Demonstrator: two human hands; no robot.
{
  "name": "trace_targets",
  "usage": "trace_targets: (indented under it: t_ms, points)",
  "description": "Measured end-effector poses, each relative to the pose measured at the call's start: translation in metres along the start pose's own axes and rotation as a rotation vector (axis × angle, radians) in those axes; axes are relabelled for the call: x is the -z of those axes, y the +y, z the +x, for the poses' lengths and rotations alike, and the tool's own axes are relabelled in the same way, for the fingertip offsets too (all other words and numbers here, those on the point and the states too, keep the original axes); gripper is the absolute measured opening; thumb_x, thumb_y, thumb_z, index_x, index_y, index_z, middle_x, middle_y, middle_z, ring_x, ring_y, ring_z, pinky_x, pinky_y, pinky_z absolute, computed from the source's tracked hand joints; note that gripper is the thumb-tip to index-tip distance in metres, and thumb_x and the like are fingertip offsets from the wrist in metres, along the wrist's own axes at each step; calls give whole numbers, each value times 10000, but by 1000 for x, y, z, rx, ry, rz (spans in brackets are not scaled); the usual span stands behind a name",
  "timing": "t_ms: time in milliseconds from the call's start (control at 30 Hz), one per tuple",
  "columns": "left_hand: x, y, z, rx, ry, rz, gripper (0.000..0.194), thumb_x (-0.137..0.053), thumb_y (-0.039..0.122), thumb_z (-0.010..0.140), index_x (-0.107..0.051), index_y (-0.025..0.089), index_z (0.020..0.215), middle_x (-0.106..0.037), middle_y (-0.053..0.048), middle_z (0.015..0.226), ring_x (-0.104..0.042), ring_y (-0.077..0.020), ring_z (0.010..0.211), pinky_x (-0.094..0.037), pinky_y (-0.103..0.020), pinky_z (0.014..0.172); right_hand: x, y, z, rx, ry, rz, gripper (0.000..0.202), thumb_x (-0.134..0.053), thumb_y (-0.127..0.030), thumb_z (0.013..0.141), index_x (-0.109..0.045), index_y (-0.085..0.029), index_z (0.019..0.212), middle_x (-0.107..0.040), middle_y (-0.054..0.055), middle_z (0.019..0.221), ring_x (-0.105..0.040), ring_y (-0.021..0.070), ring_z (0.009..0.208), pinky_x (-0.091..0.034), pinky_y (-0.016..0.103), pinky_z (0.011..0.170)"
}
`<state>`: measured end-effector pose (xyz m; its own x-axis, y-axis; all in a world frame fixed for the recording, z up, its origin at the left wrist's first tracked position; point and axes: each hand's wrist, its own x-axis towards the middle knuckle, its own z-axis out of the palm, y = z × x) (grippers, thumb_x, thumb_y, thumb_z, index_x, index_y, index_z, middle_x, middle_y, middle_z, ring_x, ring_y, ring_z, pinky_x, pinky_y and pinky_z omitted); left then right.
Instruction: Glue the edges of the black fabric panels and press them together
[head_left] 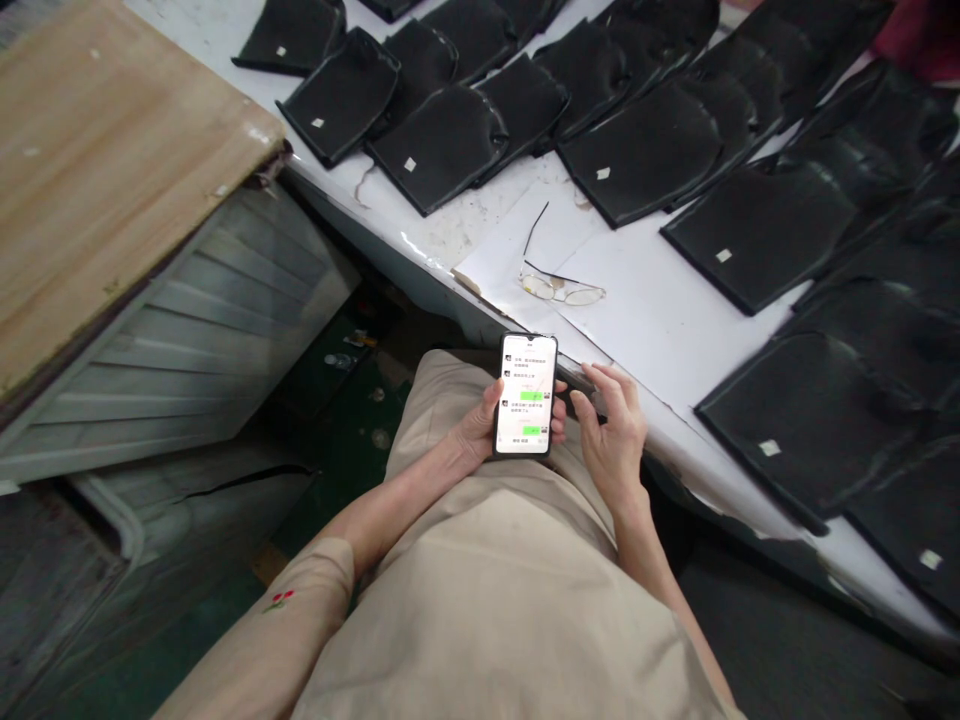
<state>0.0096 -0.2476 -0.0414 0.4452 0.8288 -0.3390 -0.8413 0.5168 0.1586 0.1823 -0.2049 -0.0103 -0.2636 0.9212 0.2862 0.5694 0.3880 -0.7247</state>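
Observation:
A smartphone in a dark case lies upright in my left hand, whose thumb rests on one edge while the fingertips curl round the other. Its lit screen carries a chat with white and green message bubbles. Just to the right of the phone hovers my right hand, fingers apart and loosely bent, holding nothing. Beyond the phone, a pair of glasses with thin metal rims and dark temples rests on the white table, one temple pointing away from me.
Rows of overlapping black leather-like pieces with small pale stickers cover much of the table. To the left stands a wooden-topped cabinet with a ribbed pale side. The table's worn front edge runs close to my lap. Small litter lies on the green floor.

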Motion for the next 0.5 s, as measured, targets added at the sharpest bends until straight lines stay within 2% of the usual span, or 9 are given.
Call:
trace_targets:
  t_ms: [167, 300, 500]
  points:
    - [-1, 1, 0, -16, -69, 43, 930, -898, 661, 549, -661, 101, 1253, -742, -154, 1035, -732, -333, 989, -572, -446, 910, -1, 2, -1, -16, -1, -3, 312, -553, -370, 1017, -644, -227, 1278, -633, 131, 1251, -617, 266, 1186, -519, 473, 1028]
    - [2, 0, 0, -22, -47, 48, 883, -847, 675, 621, -649, 108, 1267, -738, -155, 1041, -726, -339, 1021, -568, -455, 915, -3, 3, -1, -20, 0, -12, 309, -554, -365, 1018, -647, -207, 1266, -640, 141, 1244, -617, 264, 1185, -518, 466, 1026]
    - [2, 1, 0, -36, -73, 94, 950, -855, 726, 557, -659, 102, 1246, -732, -158, 1040, -724, -336, 1000, -577, -435, 881, -6, 5, -1, -26, 4, -56, 297, -548, -355, 1015, -647, -207, 1253, -648, 141, 1237, -626, 266, 1167, -523, 462, 1011]
